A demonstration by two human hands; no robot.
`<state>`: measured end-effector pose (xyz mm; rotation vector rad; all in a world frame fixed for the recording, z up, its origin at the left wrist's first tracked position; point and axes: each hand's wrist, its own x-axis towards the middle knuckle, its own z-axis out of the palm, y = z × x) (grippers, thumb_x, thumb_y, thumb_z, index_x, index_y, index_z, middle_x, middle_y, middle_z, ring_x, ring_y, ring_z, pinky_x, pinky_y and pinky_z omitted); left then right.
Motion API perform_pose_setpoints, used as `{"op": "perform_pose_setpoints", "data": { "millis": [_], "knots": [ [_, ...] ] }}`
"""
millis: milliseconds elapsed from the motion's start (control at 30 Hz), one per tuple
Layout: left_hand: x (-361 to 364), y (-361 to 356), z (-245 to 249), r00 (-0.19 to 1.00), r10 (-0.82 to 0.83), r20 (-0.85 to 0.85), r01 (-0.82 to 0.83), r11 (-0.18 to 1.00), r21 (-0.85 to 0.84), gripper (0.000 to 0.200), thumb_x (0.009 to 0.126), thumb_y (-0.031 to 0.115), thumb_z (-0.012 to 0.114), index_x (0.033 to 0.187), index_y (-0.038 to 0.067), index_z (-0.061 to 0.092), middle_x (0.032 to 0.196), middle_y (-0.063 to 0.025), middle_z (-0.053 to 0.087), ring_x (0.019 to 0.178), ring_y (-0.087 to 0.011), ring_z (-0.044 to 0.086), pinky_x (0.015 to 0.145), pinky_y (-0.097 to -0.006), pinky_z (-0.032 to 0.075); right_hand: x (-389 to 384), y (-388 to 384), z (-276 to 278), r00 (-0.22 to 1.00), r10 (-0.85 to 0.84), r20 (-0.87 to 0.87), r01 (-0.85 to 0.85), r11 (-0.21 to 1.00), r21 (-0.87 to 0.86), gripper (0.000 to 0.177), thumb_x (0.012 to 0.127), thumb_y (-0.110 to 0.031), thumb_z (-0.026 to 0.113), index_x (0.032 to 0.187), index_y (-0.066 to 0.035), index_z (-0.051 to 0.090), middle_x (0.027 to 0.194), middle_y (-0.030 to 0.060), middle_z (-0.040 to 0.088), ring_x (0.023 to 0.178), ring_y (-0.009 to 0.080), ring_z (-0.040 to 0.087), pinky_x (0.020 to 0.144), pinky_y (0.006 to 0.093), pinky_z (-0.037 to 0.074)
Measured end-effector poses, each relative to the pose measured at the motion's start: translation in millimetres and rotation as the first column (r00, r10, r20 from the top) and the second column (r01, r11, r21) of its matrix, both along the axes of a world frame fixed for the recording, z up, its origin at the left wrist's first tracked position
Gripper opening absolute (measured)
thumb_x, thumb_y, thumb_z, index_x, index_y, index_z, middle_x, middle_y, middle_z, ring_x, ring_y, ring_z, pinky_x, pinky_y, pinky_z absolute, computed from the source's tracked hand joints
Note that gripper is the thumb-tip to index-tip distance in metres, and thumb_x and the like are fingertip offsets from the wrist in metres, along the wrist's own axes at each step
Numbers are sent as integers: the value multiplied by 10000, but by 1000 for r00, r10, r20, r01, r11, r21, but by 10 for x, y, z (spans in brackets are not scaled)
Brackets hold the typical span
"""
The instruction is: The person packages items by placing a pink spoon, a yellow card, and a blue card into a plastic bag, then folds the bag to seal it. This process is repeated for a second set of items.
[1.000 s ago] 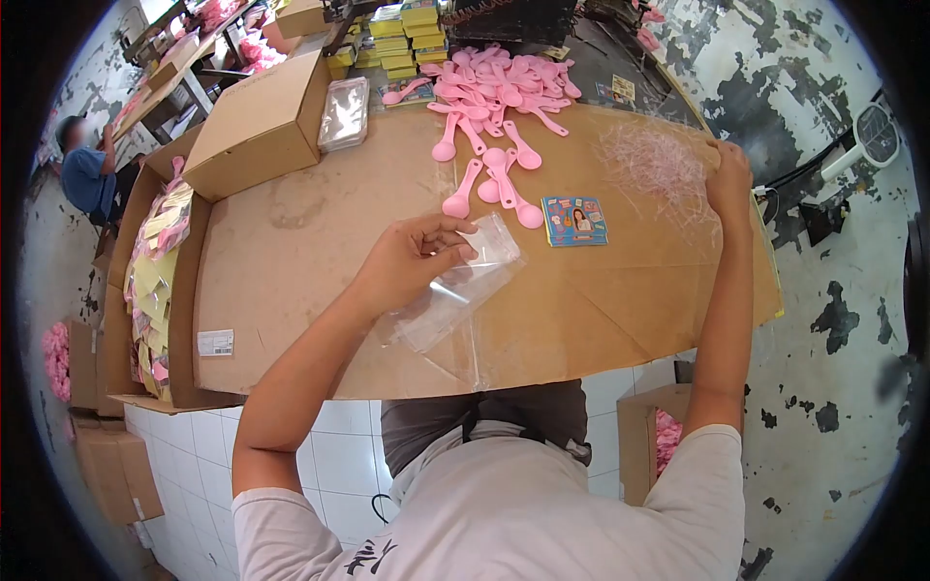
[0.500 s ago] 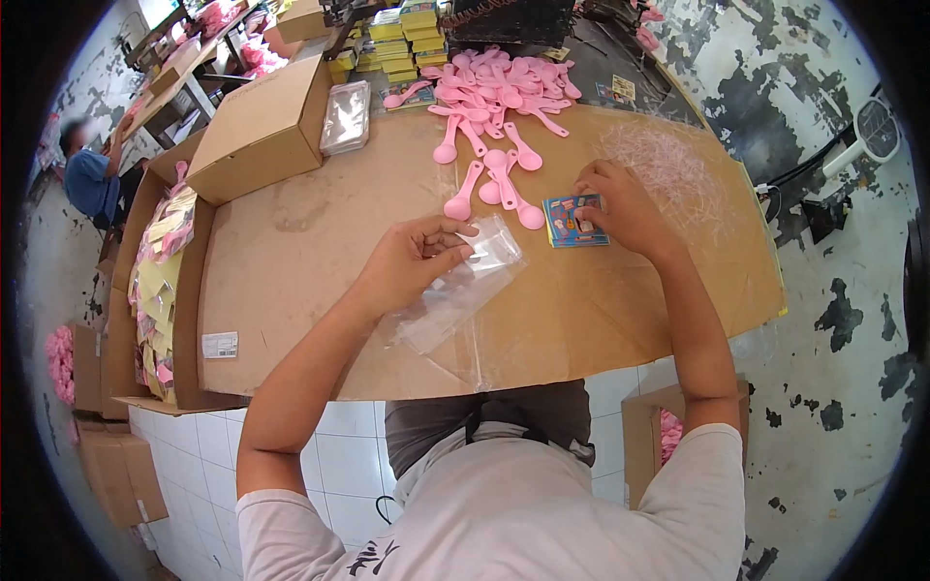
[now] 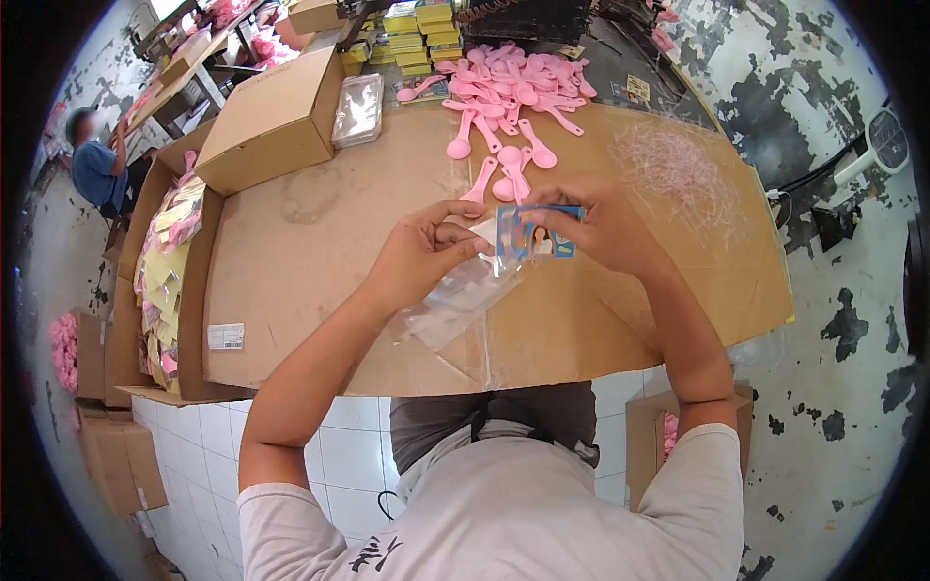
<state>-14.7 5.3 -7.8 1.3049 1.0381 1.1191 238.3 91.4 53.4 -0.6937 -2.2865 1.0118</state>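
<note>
Printed card (image 3: pixel 536 237) pinched between both hands, at clear bag (image 3: pixel 455 295) mouth.

The tabletop (image 3: pixel 291 281) lies bare along its left half and near right corner, leaving wide passage. A cardboard box (image 3: pixel 276 121) blocks the far left corner, pink spoons (image 3: pixel 509 87) crowd the far edge, and a tangle of clear strips (image 3: pixel 673 169) fills the far right. The left hand (image 3: pixel 421 254) and right hand (image 3: pixel 605 228) occupy the middle.
</note>
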Motion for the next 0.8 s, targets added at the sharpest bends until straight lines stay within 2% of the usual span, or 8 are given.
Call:
{"op": "perform_pose_setpoints", "data": {
  "millis": [133,233,333,433,533,633,733,800],
  "knots": [
    [43,-59,30,999,-40,30,42,998,-53,432,962,17,706,1367,-24,560,1024,-116,766,906,-98,692,815,-260,546,-90,-35,-57,986,71,149,-102,971,214,208,919,-144,760,1073,-4,747,942,62,721,829,136,647,707,291,500],
    [90,-95,64,998,-62,-1,62,998,-24,444,969,22,699,1384,-25,547,1017,-112,765,891,-87,686,813,-245,536,-229,-142,-99,993,107,46,-112,987,113,230,943,-133,738,1130,-1,722,952,52,713,854,123,646,724,286,506],
    [112,-59,56,998,12,65,-17,996,89,468,973,30,697,1404,-25,524,999,-106,763,872,-76,679,785,-229,529,-267,-124,-167,991,-90,-98,73,984,-160,272,973,-126,706,1208,8,678,1005,55,714,869,121,651,740,280,514],
    [56,-80,188,990,136,47,-137,990,24,484,978,42,695,1418,-22,503,997,-103,760,868,-70,672,767,-218,524,-179,31,-323,976,-130,-176,74,953,-294,306,989,-111,680,1259,24,633,1038,54,698,890,118,651,756,272,519],
    [17,-28,81,994,100,44,-103,991,86,459,995,37,668,1414,-19,488,1039,-93,754,867,-84,690,772,-228,556,-211,-56,-417,983,-73,-170,52,991,-125,181,946,-153,711,1082,-32,716,903,53,703,761,106,625,670,296,503],
    [42,-44,58,997,81,4,-82,995,62,424,999,38,661,1394,-7,512,1014,-90,754,857,-81,688,751,-230,557,-246,-106,-297,985,171,-25,-170,985,40,183,950,-182,709,1050,-30,728,902,57,704,788,111,630,694,298,509],
    [41,-22,38,995,104,5,-104,993,53,383,1002,46,660,1362,-1,541,981,-71,752,832,-69,672,710,-228,542,-177,422,-464,996,89,7,-90,994,66,246,947,-242,711,1041,-16,734,912,86,708,814,146,645,726,328,521],
    [39,-31,97,995,101,-14,-101,995,-19,363,1001,47,663,1343,-6,554,978,-63,747,823,-59,659,682,-222,521,-289,521,-133,966,-239,93,238,971,28,250,931,-225,708,1043,-2,721,924,115,711,833,193,659,754,357,531]
  ]
}}
